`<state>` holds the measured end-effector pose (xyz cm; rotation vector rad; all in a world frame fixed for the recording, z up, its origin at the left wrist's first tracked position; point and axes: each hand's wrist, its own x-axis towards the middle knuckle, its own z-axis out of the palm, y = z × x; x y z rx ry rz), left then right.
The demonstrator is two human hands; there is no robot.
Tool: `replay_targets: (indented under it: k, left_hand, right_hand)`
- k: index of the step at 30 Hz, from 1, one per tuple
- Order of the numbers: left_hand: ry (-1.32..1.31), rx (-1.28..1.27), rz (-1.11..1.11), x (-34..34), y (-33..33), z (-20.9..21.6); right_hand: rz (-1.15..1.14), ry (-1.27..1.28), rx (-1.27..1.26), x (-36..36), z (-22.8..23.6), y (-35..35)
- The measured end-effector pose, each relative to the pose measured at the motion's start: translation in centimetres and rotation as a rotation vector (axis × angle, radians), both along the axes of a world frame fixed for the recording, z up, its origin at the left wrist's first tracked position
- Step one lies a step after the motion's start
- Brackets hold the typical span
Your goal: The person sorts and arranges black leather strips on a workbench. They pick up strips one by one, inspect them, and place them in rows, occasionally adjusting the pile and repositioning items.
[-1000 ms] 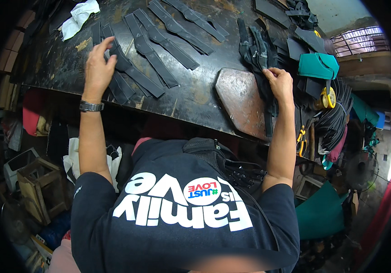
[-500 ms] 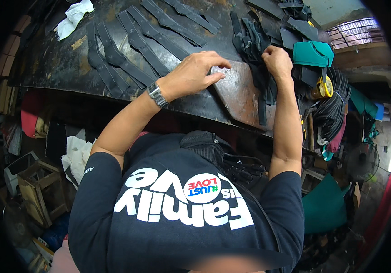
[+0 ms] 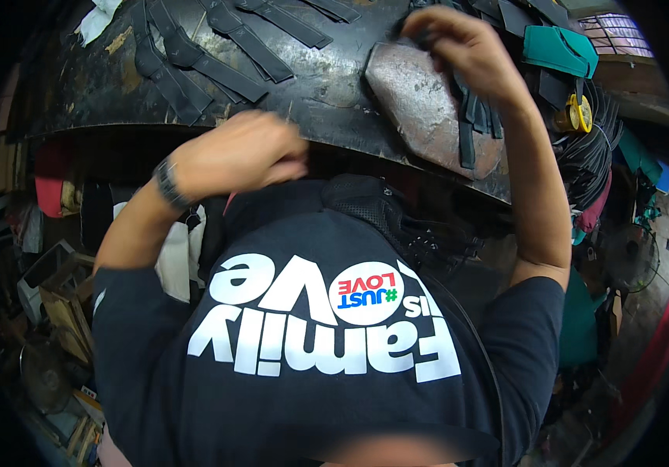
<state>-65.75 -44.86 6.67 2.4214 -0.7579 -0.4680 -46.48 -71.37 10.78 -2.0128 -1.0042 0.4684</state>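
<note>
Straps (image 3: 467,136) lay toward two o'clock, best handled singly; right grip (image 3: 471,54) curled, hold indiscernible; left grip (image 3: 241,152) loosely curled, contents unclear.

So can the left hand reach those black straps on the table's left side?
Probably yes: the left hand is near the table, and nothing seems to block the black straps lying just beyond.

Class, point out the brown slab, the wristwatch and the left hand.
Brown slab (image 3: 416,97): head view, bare top surface.
Wristwatch (image 3: 168,184): head view, middle of the band.
Left hand (image 3: 239,152): head view, back of the hand.
</note>
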Motion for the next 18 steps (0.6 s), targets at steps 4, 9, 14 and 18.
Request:
replay_targets:
  k: [4,9,14,18]
  left_hand:
    - [0.362,0.458,-0.116,-10.9,6.0,-1.8]
    - [1.119,0.329,-0.112,-26.4,6.4,-7.7]
    - [1.301,-0.045,0.035,-32.9,5.3,-12.0]
    - [1.331,-0.121,0.061,-33.1,5.0,-13.1]
  right_hand:
    - [0.302,0.187,-0.285,-6.9,-2.0,2.4]
    - [0.54,0.352,-0.378,-10.6,-5.5,3.6]
    - [0.643,0.377,-0.343,-10.7,-7.7,4.9]
    - [0.678,0.244,-0.402,-11.9,-8.6,5.1]
